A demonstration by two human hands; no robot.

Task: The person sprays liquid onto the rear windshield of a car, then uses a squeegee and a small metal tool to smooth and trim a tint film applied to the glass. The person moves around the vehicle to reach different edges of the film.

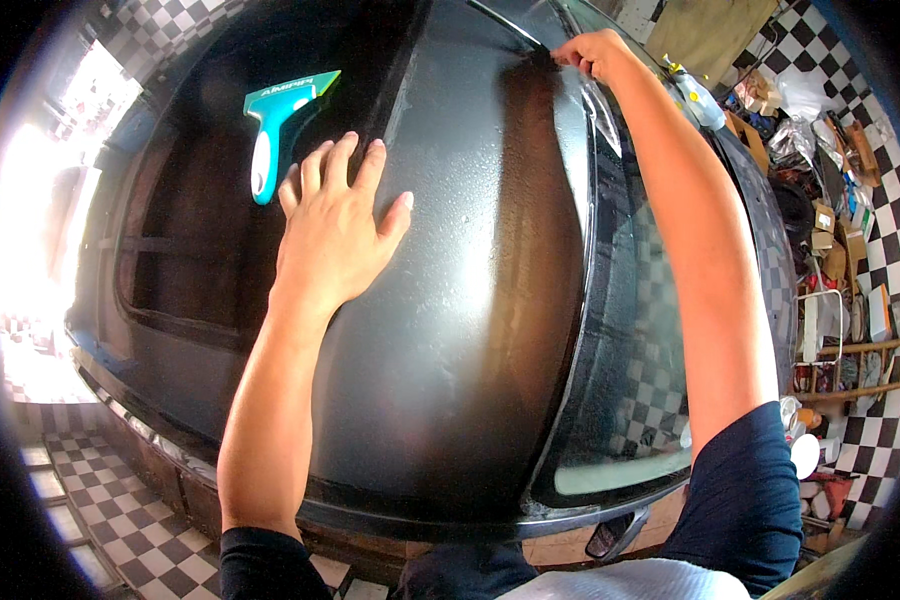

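Note:
Beneath me spreads a dark car roof (420,400), wet with droplets across its silvery-looking middle band. My left hand (335,225) lies on it with fingers spread, holding nothing. Just beyond those fingertips rests a teal-and-white squeegee (288,110), blade toward the far side. Farther off on the right, my right hand (592,53) is closed in a pinch at the roof's front edge, above the windshield (635,370). A small dark patch shows at its fingertips; what they hold is too small to make out.
A clear spray bottle (695,95) with a yellow-and-white head sits near the windshield, beyond my right forearm. Along the right wall is clutter with cardboard boxes (825,218) and plastic wrapping (795,140). The side mirror (616,537) juts out near my body.

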